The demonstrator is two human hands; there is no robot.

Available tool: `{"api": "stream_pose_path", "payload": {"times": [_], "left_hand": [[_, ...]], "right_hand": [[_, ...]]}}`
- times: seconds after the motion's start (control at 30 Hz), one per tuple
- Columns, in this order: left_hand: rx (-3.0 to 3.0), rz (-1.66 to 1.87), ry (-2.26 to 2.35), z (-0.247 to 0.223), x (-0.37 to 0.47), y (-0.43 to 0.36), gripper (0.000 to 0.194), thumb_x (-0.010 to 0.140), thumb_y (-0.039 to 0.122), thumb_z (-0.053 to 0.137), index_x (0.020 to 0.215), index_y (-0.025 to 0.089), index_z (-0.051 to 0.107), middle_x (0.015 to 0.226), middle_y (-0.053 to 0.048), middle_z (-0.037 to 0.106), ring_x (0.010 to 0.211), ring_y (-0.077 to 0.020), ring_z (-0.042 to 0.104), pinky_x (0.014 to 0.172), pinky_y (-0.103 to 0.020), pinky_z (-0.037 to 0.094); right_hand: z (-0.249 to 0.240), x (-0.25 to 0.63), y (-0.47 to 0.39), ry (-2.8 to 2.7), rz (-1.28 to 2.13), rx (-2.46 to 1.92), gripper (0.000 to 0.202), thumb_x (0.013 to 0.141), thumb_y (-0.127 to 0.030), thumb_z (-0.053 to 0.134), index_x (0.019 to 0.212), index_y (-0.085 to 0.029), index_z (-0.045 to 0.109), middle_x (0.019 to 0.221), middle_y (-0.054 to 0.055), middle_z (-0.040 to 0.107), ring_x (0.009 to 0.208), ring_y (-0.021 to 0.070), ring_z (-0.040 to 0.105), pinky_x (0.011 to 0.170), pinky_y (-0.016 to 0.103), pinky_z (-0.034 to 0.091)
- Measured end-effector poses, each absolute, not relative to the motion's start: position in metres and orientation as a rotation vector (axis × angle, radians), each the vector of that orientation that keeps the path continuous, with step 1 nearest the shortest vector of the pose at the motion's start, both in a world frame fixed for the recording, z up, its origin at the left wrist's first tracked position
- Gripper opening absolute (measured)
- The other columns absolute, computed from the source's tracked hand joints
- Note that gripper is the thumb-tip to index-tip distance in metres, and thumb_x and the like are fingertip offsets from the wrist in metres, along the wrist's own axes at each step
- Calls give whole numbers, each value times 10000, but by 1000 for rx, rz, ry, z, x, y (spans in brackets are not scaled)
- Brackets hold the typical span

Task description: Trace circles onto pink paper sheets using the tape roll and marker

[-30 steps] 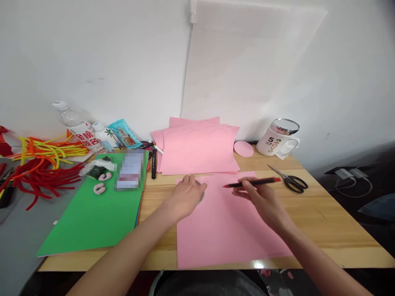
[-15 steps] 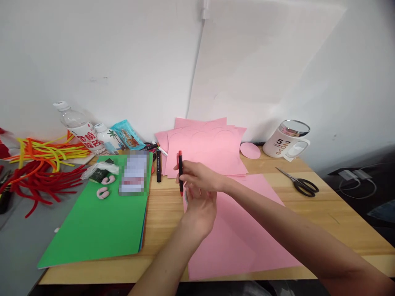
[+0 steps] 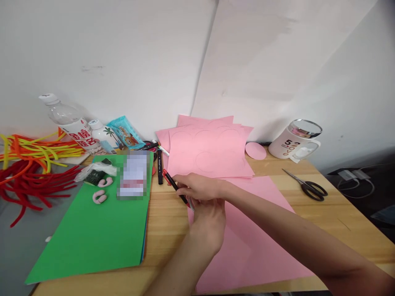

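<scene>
My right hand (image 3: pixel 199 187) is closed around a black pen with red ends (image 3: pixel 175 186), which slants down toward the pink paper's left edge. It reaches across the top of my left hand (image 3: pixel 208 222). Beneath the crossed hands, my left hand presses down on a round-edged object (image 3: pixel 191 204), of which only a thin pale curved rim shows. Most of its fingers are hidden by the right hand. Under both lies a large pink sheet (image 3: pixel 247 242). Just behind them, several pink sheets with faint pencil-like circles (image 3: pixel 212 144) are stacked against the wall.
To the right are scissors (image 3: pixel 308 189), a pink paper disc (image 3: pixel 255 151) and a white mug (image 3: pixel 286 142). On the left, green paper (image 3: pixel 92 238) bears a phone (image 3: pixel 133 174) and pink curled pieces (image 3: pixel 99 197). A black marker (image 3: pixel 159 166), bottle (image 3: pixel 66 119) and red pipe cleaners (image 3: pixel 31 185) stand nearby.
The pen has gone from nearly upright to a slant, its red top leaning left. My right hand has tilted with it and covers more of the left hand. The view has shifted slightly.
</scene>
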State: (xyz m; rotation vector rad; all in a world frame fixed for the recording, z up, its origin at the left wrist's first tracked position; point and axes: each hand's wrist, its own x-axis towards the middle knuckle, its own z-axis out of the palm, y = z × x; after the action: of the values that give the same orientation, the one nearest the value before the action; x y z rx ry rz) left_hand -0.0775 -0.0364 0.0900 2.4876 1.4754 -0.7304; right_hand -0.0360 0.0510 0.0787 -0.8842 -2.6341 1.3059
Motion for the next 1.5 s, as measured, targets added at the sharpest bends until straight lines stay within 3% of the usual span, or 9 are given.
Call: {"api": "stream_pose_path", "payload": {"times": [0.13, 0.3, 0.57, 0.8, 0.97, 1.13, 1.27, 1.4, 1.5], "left_hand": [[2502, -660, 1541, 85, -77, -36, 614, 746, 33, 528, 1348, 69, 411, 1272, -232, 546, 1156, -386, 520, 903, -510, 441], [2537, -610, 1639, 81, -77, -36, 667, 689, 75, 605, 1329, 84, 416, 1263, -245, 528, 1156, -400, 495, 899, -517, 406], [2623, -526, 1662, 85, -78, -37, 384, 685, 73, 580, 1069, 89, 564, 1157, -259, 566, 1015, -380, 536, 749, -445, 429], [2672, -393, 1637, 78, -81, -34, 355, 714, -8, 432, 1020, 121, 557, 1037, -175, 578, 895, -271, 527, 741, -405, 441], [2575, -385, 1526, 87, -88, -31, 419, 675, -90, 359, 980, 137, 535, 1023, -126, 534, 889, -223, 490, 793, -358, 422], [2564, -179, 1447, 84, -103, -31, 396, 746, -84, 273, 937, 168, 511, 988, -70, 502, 874, -201, 437, 785, -336, 412], [2441, 4, 1426, 75, -112, -34, 252, 879, 59, 273, 799, 181, 479, 990, -53, 512, 917, -202, 440, 815, -349, 429], [2417, 84, 1458, 66, -124, -41, 255, 862, 67, 299, 712, 183, 469, 1130, -79, 530, 1095, -237, 433, 910, -419, 432], [2411, 185, 1472, 57, -139, -45, 256, 879, 79, 311, 754, 188, 507, 1250, -82, 512, 1238, -225, 387, 1005, -442, 406]], "right_hand": [[74, -40, 56, -2647, 1266, -870, 61, 891, -139, 467, 920, -191, 483, 765, 12, 597, 687, 154, 564, 613, 244, 418], [68, -41, 70, -2559, 1141, -987, 39, 887, -165, 498, 877, -191, 470, 701, -2, 600, 615, 144, 556, 559, 230, 401], [59, -20, 88, -2244, 1083, -1301, 109, 877, -148, 525, 827, -192, 439, 719, 33, 668, 621, 161, 634, 585, 243, 432], [48, 17, 84, -1991, 998, -1443, 83, 847, -145, 543, 887, -183, 481, 623, -6, 629, 582, 163, 631, 571, 254, 467], [46, 67, 61, -1478, 1293, -1350, 148, 839, -265, 599, 924, -178, 516, 649, -5, 626, 573, 151, 642, 562, 283, 547], [40, 131, 24, -1346, 1238, -1279, 324, 807, -479, 634, 786, -172, 531, 652, 1, 600, 588, 142, 618, 577, 288, 540], [22, 158, 2, -1333, 1148, -1310, 392, 778, -563, 625, 729, -186, 527, 646, -17, 521, 589, 131, 531, 574, 283, 498], [11, 151, -7, -1340, 1078, -1332, 404, 769, -605, 593, 744, -205, 536, 649, -11, 520, 611, 149, 507, 565, 279, 462], [10, 137, -7, -1348, 1101, -1326, 383, 789, -593, 568, 773, -212, 540, 661, -2, 557, 636, 163, 540, 604, 298, 489]]}}
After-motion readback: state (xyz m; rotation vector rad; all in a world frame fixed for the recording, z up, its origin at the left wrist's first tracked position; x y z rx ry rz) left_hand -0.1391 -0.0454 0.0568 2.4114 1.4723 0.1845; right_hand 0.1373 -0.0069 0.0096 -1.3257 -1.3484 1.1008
